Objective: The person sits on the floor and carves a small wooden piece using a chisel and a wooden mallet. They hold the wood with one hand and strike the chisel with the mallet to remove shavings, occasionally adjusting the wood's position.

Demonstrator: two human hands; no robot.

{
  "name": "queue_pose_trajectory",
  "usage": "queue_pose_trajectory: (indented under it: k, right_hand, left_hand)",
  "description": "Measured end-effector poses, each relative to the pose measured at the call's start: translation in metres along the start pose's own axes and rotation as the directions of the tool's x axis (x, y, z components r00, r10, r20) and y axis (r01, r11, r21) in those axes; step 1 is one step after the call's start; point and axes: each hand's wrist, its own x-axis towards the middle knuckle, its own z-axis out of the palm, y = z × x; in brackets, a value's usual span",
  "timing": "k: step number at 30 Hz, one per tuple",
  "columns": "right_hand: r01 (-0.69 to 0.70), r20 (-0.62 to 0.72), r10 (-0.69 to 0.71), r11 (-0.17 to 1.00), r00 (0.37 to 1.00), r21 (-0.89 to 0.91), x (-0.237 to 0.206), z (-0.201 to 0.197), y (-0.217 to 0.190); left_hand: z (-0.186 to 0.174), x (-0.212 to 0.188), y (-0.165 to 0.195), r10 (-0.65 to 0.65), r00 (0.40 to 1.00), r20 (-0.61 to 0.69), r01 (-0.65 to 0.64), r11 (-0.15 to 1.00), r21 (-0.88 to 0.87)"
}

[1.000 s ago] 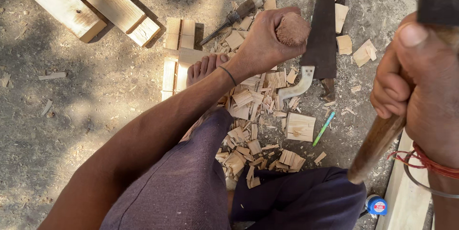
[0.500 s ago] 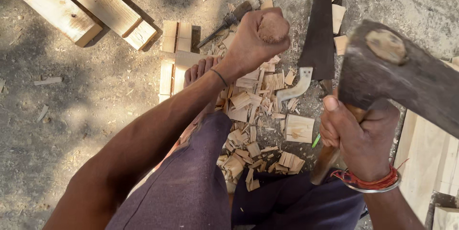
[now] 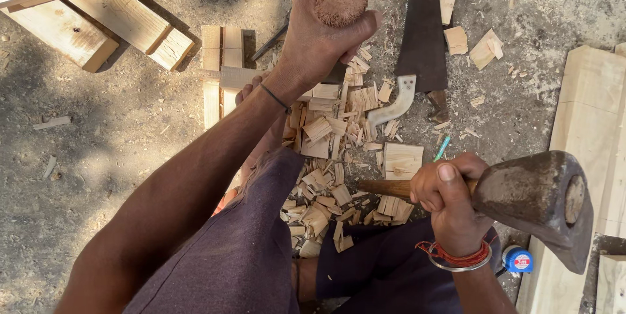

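Note:
My left hand [image 3: 312, 50] is clenched around a chisel whose frayed, rounded wooden handle top [image 3: 340, 0] sticks out above the fist. The blade is hidden behind my hand. It stands over a pile of pale wood chips [image 3: 329, 157]. My right hand [image 3: 447, 200] grips the wooden handle of a heavy, dark iron hammer head [image 3: 538, 200], held low at the right, apart from the chisel. A red thread and a metal bangle circle that wrist.
A handsaw [image 3: 420, 27] lies on the ground beyond the chips. Thick planks [image 3: 124, 20] lie at top left and a long pale board [image 3: 587, 125] at the right. A small wood block [image 3: 402, 161], a teal pencil [image 3: 442, 148] and a tape measure [image 3: 518, 260] sit near my legs.
My right hand has moved the hammer from close to the camera down and to the lower right. The left hand keeps its hold on the chisel.

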Motion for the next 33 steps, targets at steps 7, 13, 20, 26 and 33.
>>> queue_pose_trajectory:
  k: [7, 13, 20, 26, 33]
  right_hand:
    - [0.021, -0.004, -0.021, 1.0, 1.0, -0.011, 0.006, -0.001, -0.002]
    - [0.023, 0.001, -0.023, 1.0, 1.0, -0.011, 0.004, 0.0, 0.0]
    - [0.036, 0.022, -0.035, 0.999, 0.999, -0.037, 0.004, -0.001, 0.004]
    - [0.031, 0.033, -0.03, 0.999, 0.999, -0.032, 0.013, 0.009, 0.0]
    - [0.041, 0.016, -0.039, 0.975, 0.999, -0.218, 0.07, 0.006, -0.077]
  left_hand:
    - [-0.007, -0.001, -0.003, -0.042, 0.999, -0.011, 0.042, 0.999, -0.006]
    - [-0.006, -0.001, 0.0, -0.055, 0.998, -0.022, 0.055, 0.998, 0.009]
    - [-0.008, 0.0, -0.006, -0.079, 0.997, -0.023, 0.08, 0.997, 0.019]
    - [-0.008, 0.003, -0.011, -0.113, 0.993, -0.026, 0.113, 0.993, 0.035]
    - [-0.008, 0.007, -0.006, -0.11, 0.992, -0.062, 0.112, 0.994, 0.018]
